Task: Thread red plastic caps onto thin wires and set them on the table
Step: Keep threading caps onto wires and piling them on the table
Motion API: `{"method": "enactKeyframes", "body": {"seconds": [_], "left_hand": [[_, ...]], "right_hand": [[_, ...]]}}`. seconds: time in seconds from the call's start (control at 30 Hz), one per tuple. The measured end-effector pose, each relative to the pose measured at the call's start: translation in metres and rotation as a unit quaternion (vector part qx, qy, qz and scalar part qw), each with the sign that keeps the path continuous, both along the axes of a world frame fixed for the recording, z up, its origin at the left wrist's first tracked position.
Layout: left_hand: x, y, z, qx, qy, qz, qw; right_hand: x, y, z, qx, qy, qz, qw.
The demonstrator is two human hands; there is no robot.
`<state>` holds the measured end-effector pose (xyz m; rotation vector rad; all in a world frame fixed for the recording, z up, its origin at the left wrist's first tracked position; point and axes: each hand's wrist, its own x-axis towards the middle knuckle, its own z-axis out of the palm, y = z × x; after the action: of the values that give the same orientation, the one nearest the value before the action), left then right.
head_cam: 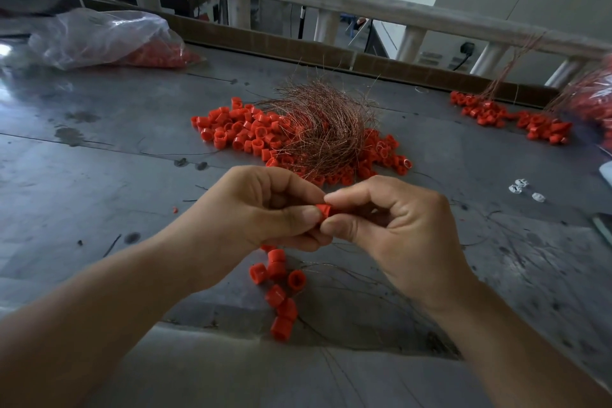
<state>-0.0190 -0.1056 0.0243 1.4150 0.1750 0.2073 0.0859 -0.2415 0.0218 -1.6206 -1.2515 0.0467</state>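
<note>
Strung caps [280, 295] nearest on the desk [99, 175], above them left hand [261, 209] and right hand [394, 222], curled fingers [299, 219] of both pinching one cap [324, 211], beyond, cap pile [238, 131] under tangled wires [319, 129], bag [109, 40] of caps far left

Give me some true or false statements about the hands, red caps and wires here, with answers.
1. The left hand and right hand pinch one small red plastic cap together. True.
2. The tangled bundle of thin copper wires lies on the pile of loose red caps. True.
3. The clear plastic bag of red caps sits at the near right. False: it is at the far left.
4. The grey metal table shows no caps below the hands. False: a cluster of red caps shows there.
</note>
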Motion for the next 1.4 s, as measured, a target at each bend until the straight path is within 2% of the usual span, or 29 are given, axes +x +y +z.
{"method": "enactKeyframes", "body": {"seconds": [0.1,0.23,0.37,0.5,0.63,0.9,1.13,1.23,1.4], "left_hand": [[-0.002,0.003,0.000,0.006,0.012,-0.027,1.000],[-0.003,0.003,0.000,0.001,0.024,-0.057,0.998],[-0.004,0.000,-0.001,-0.014,0.006,-0.069,0.997],[-0.003,-0.006,-0.005,0.115,-0.014,-0.049,0.992],[-0.004,-0.008,-0.008,0.133,-0.040,-0.040,0.990],[-0.005,-0.013,-0.005,0.089,-0.050,-0.054,0.993],[-0.003,-0.010,0.001,0.048,-0.025,-0.023,0.998],[-0.002,-0.005,0.003,0.026,-0.040,0.015,0.999],[-0.003,0.003,0.007,-0.025,-0.094,0.024,0.995]], "right_hand": [[0.002,-0.002,0.002,-0.044,0.034,0.048,0.997],[0.004,-0.003,0.005,-0.124,-0.021,0.086,0.988],[0.002,-0.004,0.007,-0.121,-0.048,0.093,0.987],[-0.001,-0.004,0.007,-0.115,-0.053,0.094,0.987],[-0.004,-0.004,0.006,-0.112,-0.056,0.097,0.987],[-0.006,-0.005,0.004,-0.104,-0.042,0.087,0.990],[-0.006,-0.001,0.001,-0.067,-0.057,0.066,0.994],[-0.005,-0.001,0.002,-0.064,-0.028,0.053,0.996],[0.000,-0.002,0.004,-0.068,0.055,0.058,0.995]]}}
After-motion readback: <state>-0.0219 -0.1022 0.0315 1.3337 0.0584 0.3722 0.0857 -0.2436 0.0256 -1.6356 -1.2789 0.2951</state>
